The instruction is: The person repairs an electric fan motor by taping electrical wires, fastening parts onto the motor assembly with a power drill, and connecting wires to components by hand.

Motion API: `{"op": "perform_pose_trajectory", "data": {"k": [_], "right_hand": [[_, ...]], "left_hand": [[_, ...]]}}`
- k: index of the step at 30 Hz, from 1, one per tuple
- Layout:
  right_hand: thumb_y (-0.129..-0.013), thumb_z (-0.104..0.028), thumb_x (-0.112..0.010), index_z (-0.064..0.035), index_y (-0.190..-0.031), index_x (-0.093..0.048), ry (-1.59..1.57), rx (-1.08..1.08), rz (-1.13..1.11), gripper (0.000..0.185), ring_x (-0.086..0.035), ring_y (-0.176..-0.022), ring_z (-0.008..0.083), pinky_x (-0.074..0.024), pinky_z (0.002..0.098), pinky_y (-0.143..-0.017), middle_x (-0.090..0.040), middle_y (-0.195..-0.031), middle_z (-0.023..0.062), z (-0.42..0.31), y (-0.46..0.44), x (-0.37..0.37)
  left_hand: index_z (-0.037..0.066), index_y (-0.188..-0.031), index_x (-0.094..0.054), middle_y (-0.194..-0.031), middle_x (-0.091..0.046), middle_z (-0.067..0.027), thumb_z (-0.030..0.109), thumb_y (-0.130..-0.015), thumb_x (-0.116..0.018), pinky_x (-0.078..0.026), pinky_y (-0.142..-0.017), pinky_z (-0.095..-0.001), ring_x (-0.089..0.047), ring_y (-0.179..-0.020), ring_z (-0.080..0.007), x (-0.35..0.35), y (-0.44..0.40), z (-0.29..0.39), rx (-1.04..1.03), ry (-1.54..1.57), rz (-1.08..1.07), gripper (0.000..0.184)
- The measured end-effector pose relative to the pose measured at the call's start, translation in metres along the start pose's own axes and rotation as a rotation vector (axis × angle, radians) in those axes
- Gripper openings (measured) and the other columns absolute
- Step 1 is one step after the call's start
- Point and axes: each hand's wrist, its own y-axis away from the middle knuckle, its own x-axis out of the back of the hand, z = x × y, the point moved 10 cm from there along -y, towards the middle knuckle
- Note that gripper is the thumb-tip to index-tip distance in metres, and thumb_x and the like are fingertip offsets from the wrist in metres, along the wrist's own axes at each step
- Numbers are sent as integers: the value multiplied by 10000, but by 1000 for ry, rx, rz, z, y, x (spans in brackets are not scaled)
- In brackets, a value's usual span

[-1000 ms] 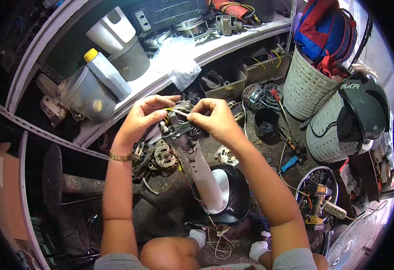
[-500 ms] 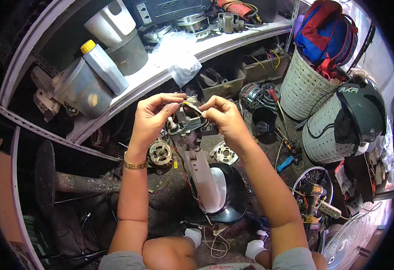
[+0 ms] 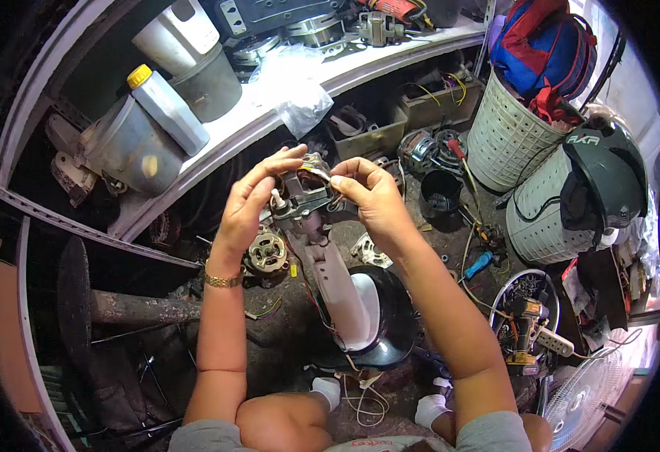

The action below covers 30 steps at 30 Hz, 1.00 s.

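Note:
A fan motor (image 3: 309, 202) sits atop the pale neck (image 3: 339, 290) of a stand fan, whose round black base (image 3: 387, 331) rests on the floor. Light-coloured wires (image 3: 318, 172) run over the motor's top. On the motor's right, my right hand (image 3: 375, 202) pinches the wires between thumb and forefinger. My left hand (image 3: 249, 207) is at the motor's left beside a small white knob (image 3: 277, 198); its fingers are stretched out and apart from the thumb, with nothing visible between them.
Fan motor parts (image 3: 265, 252) and a white vented cover (image 3: 371, 250) lie on the floor around the stand. To the right are a blue screwdriver (image 3: 478, 264), a cordless drill (image 3: 527, 331) on a basin, and a helmet (image 3: 605, 181). A shelf (image 3: 232, 124) spans the back.
My left hand has let go of the wires, its fingers spreading as it moved slightly left and down. My right hand keeps its pinch. The view has shifted slightly.

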Motion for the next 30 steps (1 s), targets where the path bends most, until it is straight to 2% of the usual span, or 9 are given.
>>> {"op": "perform_pose_trajectory", "data": {"k": [3,7,9,10,14,18,23,25,30], "right_hand": [[-915,-177,-659,-21,-1049,-641,72,-101,55,207,-578,-838,81,-496,238,-723,-611,-926,32,4,12,3],[-904,-157,-676,12,-1104,-641,-25,216,41,264,-598,-907,112,-544,253,-777,-609,-1065,69,-20,39,11],[-829,-49,-735,14,-1099,-646,293,489,51,291,-608,-949,128,-546,253,-807,-612,-1081,80,-37,56,7],[-758,45,-765,17,-1038,-647,181,423,143,305,-614,-952,138,-522,257,-835,-620,-1074,89,-36,60,9],[-737,71,-763,16,-884,-598,12,465,330,228,-614,-899,133,-509,247,-785,-614,-1027,89,-15,67,13],[-728,94,-730,11,-853,-566,239,554,491,223,-590,-825,120,-497,237,-730,-579,-935,79,-34,82,0],[-769,45,-722,29,-921,-605,223,572,606,193,-627,-875,190,-508,291,-784,-617,-998,128,-17,94,-1],[-814,28,-689,52,-1004,-635,460,695,548,199,-646,-934,228,-505,309,-824,-647,-1058,168,-31,106,-14],[-856,23,-671,49,-1003,-658,306,647,587,150,-658,-928,235,-505,303,-826,-667,-1053,158,-21,102,-9]], "left_hand": [[7,-1218,-599,-1356,-546,-149,291,-968,-398,-216,-1155,-419,-365,-1373,-294,-4,6,-1,-108,-51,-3,429],[48,-1160,-604,-1302,-572,-128,389,-881,-543,-231,-1138,-440,-392,-1332,-322,-11,6,3,-160,-310,40,445],[61,-1122,-606,-1268,-589,-117,441,-834,-599,-249,-1123,-447,-423,-1291,-323,-17,4,5,-153,-334,67,477],[60,-1116,-605,-1258,-594,-116,441,-834,-599,-258,-1116,-447,-427,-1286,-323,-18,3,6,-164,-354,86,474],[57,-1086,-607,-1233,-606,-117,424,-837,-593,-278,-1102,-449,-441,-1268,-318,-23,3,11,-179,-395,121,444],[54,-1077,-609,-1216,-609,-121,398,-832,-587,-279,-1102,-449,-454,-1247,-312,-25,4,12,-197,-441,141,423],[54,-1076,-610,-1218,-609,-125,351,-822,-580,-284,-1100,-446,-449,-1248,-310,-23,4,11,-192,-412,143,391],[54,-1075,-610,-1221,-608,-126,334,-818,-579,-286,-1099,-444,-445,-1253,-310,-23,6,10,-179,-412,144,382],[31,-1101,-578,-1250,-572,-159,282,-836,-510,-269,-1120,-446,-447,-1266,-289,-24,7,12,-163,-477,136,371]]}}
